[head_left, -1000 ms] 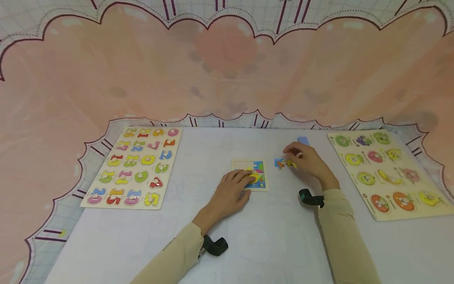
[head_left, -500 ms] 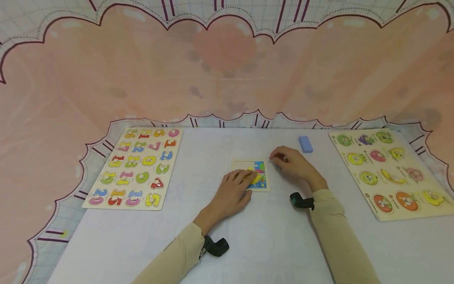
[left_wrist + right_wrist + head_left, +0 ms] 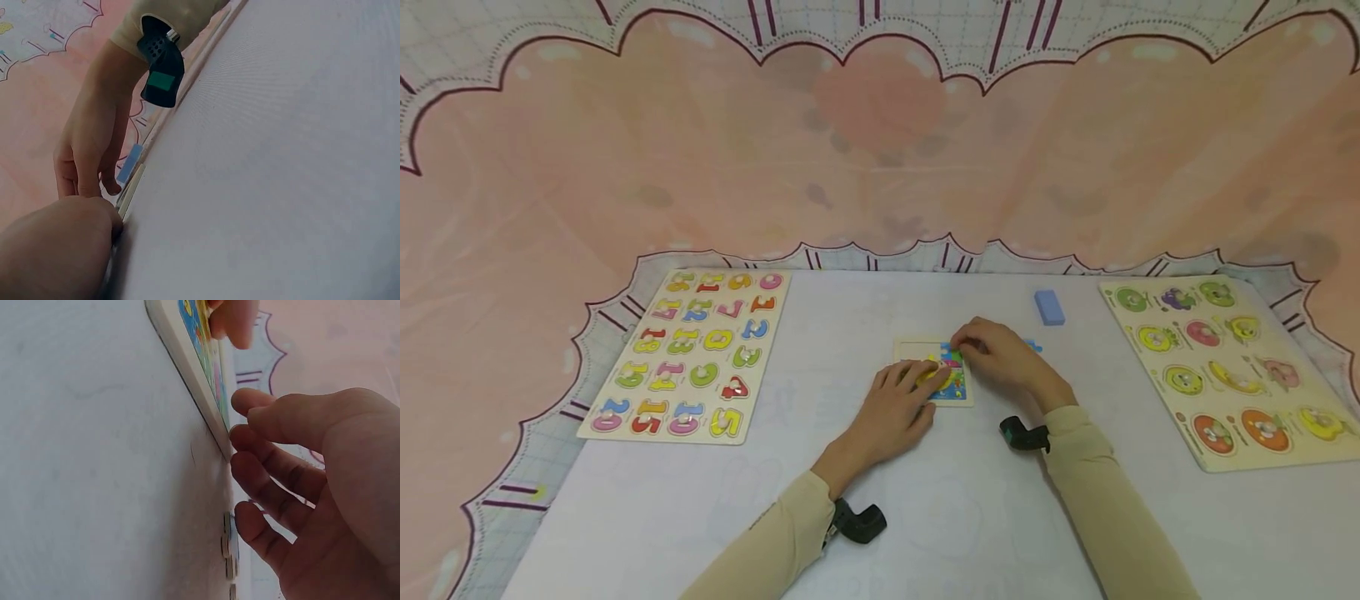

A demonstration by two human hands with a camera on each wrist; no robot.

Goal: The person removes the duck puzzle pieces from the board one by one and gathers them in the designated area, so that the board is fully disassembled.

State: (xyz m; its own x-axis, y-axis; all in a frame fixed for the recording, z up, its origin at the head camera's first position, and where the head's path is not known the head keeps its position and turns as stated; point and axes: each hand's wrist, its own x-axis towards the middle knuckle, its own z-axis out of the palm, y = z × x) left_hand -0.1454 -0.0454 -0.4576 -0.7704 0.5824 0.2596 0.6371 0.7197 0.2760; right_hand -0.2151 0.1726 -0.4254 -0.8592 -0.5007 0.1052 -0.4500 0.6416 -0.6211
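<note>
A small framed picture puzzle (image 3: 961,392) lies on the white table. My left hand (image 3: 883,412) rests over its left and middle part, fingers spread and relaxed, beside a yellow shape (image 3: 938,379). At the puzzle's upper right corner is my right hand (image 3: 1007,358), thumb and index tips close together; whether a piece is between them cannot be told. In the right wrist view the right hand's fingers (image 3: 250,469) bend beside the frame edge (image 3: 187,369). Loose pieces (image 3: 230,544) lie under that hand; a blue one (image 3: 1033,344) shows behind it.
A number board (image 3: 685,358) lies at the left and a fruit board (image 3: 1225,375) at the right. A blue block (image 3: 1049,307) sits toward the back of the table. Patterned cloth hangs behind.
My right hand has moved left from the loose pieces to the puzzle's corner, uncovering the blue block and then a blue piece. The left hand has stayed on the puzzle.
</note>
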